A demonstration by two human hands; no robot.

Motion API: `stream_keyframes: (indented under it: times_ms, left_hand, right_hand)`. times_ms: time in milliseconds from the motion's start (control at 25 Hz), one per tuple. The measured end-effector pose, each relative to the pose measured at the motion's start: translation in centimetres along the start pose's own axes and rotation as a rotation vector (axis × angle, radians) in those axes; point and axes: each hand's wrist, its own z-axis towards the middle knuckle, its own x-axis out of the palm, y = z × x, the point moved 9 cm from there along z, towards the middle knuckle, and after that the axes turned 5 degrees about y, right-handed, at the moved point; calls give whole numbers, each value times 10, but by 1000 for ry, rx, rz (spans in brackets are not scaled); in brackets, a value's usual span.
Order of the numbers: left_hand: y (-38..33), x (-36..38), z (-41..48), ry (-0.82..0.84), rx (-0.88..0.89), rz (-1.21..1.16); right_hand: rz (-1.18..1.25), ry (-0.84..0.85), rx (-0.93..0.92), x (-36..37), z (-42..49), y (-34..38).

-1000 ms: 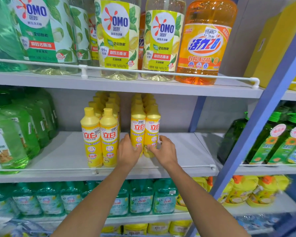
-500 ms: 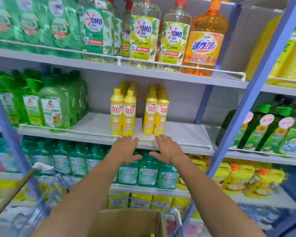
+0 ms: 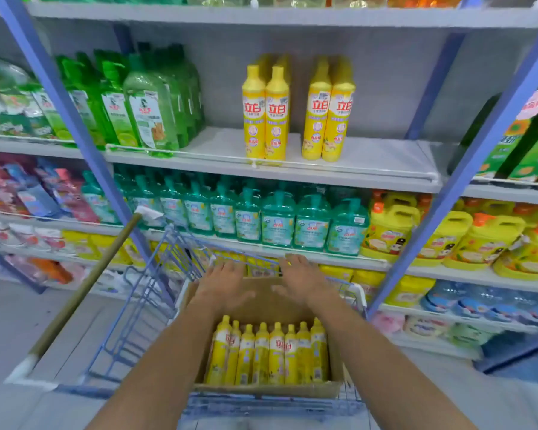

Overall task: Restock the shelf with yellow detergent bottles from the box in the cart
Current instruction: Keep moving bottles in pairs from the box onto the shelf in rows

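Yellow detergent bottles (image 3: 297,110) stand in two double rows on the middle shelf (image 3: 370,159), near its front rail. Below, a cardboard box (image 3: 271,391) sits in the blue wire cart (image 3: 137,321), and several yellow bottles (image 3: 269,355) lie side by side in its near half. My left hand (image 3: 221,282) and my right hand (image 3: 303,279) hover palms down over the box's far, bottle-free half, fingers spread and holding nothing. Both hands are well below the shelf.
Green bottles (image 3: 143,100) fill the shelf's left part; its right part is bare. Teal pump bottles (image 3: 277,218) line the shelf below, yellow jugs (image 3: 448,234) to their right. Blue uprights (image 3: 466,169) frame the bay. A wooden-handled pole (image 3: 84,287) leans left of the cart.
Both hands have let go of the shelved bottles and dropped from the shelf front to above the box. The view has tilted down and back, so the cart and box now show.
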Motion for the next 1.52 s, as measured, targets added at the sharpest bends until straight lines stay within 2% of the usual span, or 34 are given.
stream_keyframes:
  times_ms: [360, 720, 1000, 1120, 1520]
  left_hand:
    - [38, 190, 25, 389, 26, -112]
    - [112, 304, 98, 576, -72, -204]
    - [128, 370, 173, 550, -159, -371]
    - [134, 394, 187, 548, -217, -403]
    - [152, 424, 203, 439, -364, -643]
  right_hand:
    - [101, 408, 133, 198, 25, -12]
    - [240, 557, 252, 315, 88, -18]
    - [320, 534, 279, 386, 163, -42]
    - [360, 518, 346, 411, 185, -48]
    - [418, 500, 526, 443, 217, -81]
